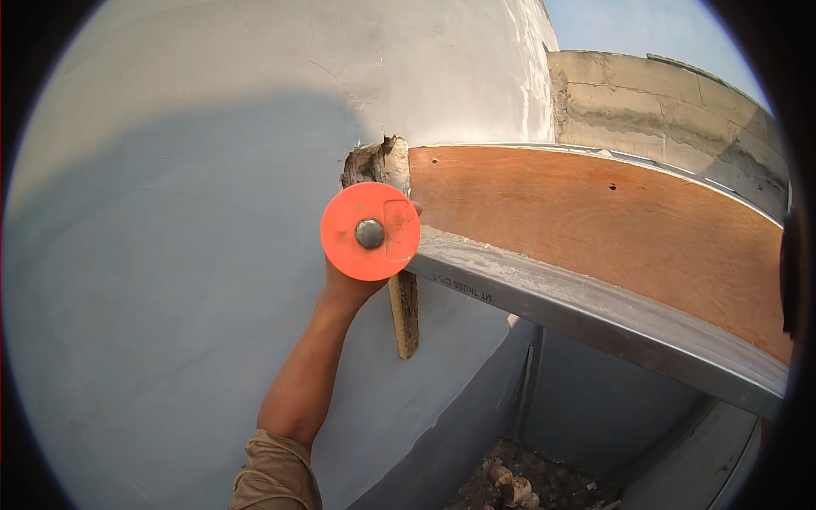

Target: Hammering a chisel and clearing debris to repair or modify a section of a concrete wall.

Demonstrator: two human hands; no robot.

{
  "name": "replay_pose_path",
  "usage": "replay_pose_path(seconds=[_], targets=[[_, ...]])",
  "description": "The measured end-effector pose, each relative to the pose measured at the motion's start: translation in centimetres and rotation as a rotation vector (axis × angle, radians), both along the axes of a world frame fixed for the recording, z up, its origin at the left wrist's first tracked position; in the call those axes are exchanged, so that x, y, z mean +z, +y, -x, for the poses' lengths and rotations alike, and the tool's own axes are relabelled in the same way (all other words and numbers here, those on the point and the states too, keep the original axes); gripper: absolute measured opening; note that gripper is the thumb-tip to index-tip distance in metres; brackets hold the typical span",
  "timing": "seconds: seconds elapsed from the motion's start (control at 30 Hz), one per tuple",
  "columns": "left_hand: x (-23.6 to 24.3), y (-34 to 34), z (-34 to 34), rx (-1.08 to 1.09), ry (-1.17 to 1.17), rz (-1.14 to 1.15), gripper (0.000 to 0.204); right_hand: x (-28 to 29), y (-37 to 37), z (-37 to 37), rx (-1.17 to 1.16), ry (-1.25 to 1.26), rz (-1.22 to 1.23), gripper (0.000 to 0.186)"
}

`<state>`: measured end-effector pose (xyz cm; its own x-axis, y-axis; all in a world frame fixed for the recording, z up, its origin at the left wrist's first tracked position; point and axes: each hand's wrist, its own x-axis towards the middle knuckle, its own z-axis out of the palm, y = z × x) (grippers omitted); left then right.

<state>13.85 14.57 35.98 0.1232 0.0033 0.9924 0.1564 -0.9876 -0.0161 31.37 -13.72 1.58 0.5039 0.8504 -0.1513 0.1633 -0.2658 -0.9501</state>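
Note:
My left hand (347, 285) is closed around a chisel, held in front of a broken-out hole (374, 161) in the plastered wall. The chisel is seen end-on. Its round orange hand guard (347, 242) and grey metal striking head (370, 233) face me, hiding its shaft, its tip and most of my fingers. One fingertip shows past the guard's right side. Below the guard runs a narrow yellow-brown strip (405, 319); I cannot tell whether it is a groove or a piece of wood. My right hand is out of view.
A grey metal channel (595, 327) with dust on it extends right from the hole, under a reddish wooden board (586, 221). A block wall (654, 102) stands behind. Rubble (510, 484) lies far below. A dark object (790, 272), unclear, touches the right rim.

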Motion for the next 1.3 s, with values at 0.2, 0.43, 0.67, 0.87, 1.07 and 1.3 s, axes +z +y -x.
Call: replay_pose_path(seconds=[0.2,0.43,0.67,0.87,1.07,1.3], targets=[[10.2,-0.7,-3.3,-0.091,-0.132,0.128,0.025,-0.3,1.3,-1.7,-0.012,-0.140,-0.087,0.045],[9.8,0.9,-4.8,0.039,0.218,0.286,0.021,2.0,1.3,-3.2,0.100,-0.059,-0.200,0.035],[8.9,3.3,-4.9,-0.167,0.278,0.349,0.037,10.0,-0.7,-5.4,0.039,-0.440,-0.665,0.058],[9.0,2.3,-5.1,0.072,0.468,0.353,0.046,24.2,-1.8,-4.1,-0.147,-0.242,-1.251,0.054],[9.2,2.6,-5.7,0.113,0.562,0.321,0.050,41.5,3.6,-5.0,-0.055,-0.437,-1.406,0.032],[9.2,1.9,-4.7,0.074,0.626,0.320,0.048,40.8,12.7,-2.1,0.053,-0.225,-0.723,0.034]])
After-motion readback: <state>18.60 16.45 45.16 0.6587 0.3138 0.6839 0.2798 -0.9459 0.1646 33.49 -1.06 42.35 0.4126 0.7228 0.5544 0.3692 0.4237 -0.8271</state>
